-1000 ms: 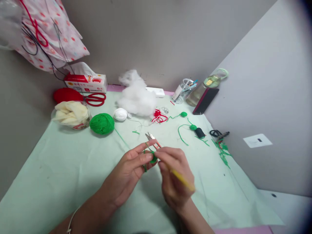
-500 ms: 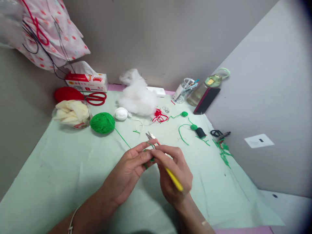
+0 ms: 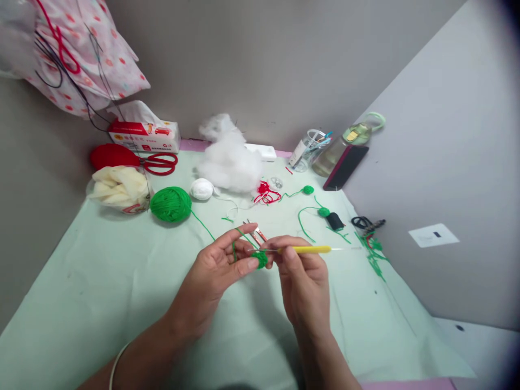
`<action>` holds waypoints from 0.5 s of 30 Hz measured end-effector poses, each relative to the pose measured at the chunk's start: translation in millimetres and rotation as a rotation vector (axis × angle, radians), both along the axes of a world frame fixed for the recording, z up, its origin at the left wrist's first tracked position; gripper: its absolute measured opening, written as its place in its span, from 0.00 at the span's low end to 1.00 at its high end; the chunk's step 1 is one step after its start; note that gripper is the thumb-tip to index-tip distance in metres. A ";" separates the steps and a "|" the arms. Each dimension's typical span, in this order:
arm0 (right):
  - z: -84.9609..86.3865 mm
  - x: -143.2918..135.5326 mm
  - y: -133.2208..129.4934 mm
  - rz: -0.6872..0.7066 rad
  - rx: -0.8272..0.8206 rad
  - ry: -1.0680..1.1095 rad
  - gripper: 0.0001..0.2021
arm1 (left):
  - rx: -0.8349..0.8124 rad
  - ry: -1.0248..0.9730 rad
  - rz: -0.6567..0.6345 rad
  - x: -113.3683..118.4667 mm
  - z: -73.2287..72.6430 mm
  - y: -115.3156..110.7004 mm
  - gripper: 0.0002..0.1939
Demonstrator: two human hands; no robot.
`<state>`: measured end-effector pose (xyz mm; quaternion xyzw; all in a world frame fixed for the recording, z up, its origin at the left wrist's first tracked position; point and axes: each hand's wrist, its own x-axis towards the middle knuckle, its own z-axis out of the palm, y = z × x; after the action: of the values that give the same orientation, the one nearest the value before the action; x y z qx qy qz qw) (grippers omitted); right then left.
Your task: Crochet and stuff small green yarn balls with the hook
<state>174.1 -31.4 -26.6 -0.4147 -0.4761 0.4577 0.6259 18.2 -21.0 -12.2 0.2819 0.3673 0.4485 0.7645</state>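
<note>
My left hand (image 3: 221, 273) pinches a small piece of green crochet (image 3: 260, 260) between thumb and fingers. Green yarn loops over its raised index finger and runs back to the green yarn ball (image 3: 171, 205). In my right hand (image 3: 306, 281) is a crochet hook (image 3: 306, 249) with a yellow handle, held nearly level. Its metal tip points left and lies at the top of the crochet piece; whether yarn is caught on it is too small to tell. Behind the fingers lie thread snips (image 3: 257, 233), partly hidden.
White stuffing (image 3: 231, 162) and a white yarn ball (image 3: 202, 189) lie at the back. Red scissors (image 3: 160, 164) and a tissue box (image 3: 144, 135) stand left. At right are small green crocheted pieces (image 3: 324, 212), a pen cup (image 3: 307, 151), a bottle (image 3: 341, 143) and a phone (image 3: 346, 168).
The hook has swung from slanting down toward me to nearly level. My right hand has turned and shifted slightly right, and the green crochet piece now shows more between the hands.
</note>
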 end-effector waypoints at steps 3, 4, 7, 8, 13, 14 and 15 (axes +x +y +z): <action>3.1 1.3 3.1 0.047 -0.036 0.108 0.09 | 0.011 0.056 -0.002 -1.9 -0.2 0.9 0.21; 4.1 1.7 3.5 0.058 -0.033 0.119 0.10 | 0.008 0.072 -0.007 -2.4 -0.1 1.1 0.21; 5.5 3.3 0.9 0.053 0.007 0.064 0.11 | -0.009 0.078 -0.032 -2.9 0.4 0.9 0.19; 5.5 3.9 -1.0 0.032 0.030 0.011 0.11 | -0.011 0.068 -0.037 -2.6 0.4 0.8 0.19; 4.7 4.9 -10.6 -0.063 0.295 -0.449 0.12 | 0.042 0.068 -0.008 -1.1 -5.2 -0.4 0.20; 4.6 4.5 -11.1 -0.061 0.375 -0.524 0.12 | 0.059 0.094 0.010 -1.2 -7.0 -0.7 0.21; 4.6 4.0 -10.9 -0.059 0.452 -0.582 0.13 | 0.078 0.127 0.027 -1.4 -8.6 -1.1 0.21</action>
<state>178.1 -42.3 -21.9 -0.3924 -0.7113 0.1857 0.5528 16.8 -22.1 -20.8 0.3343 0.4012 0.4541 0.7218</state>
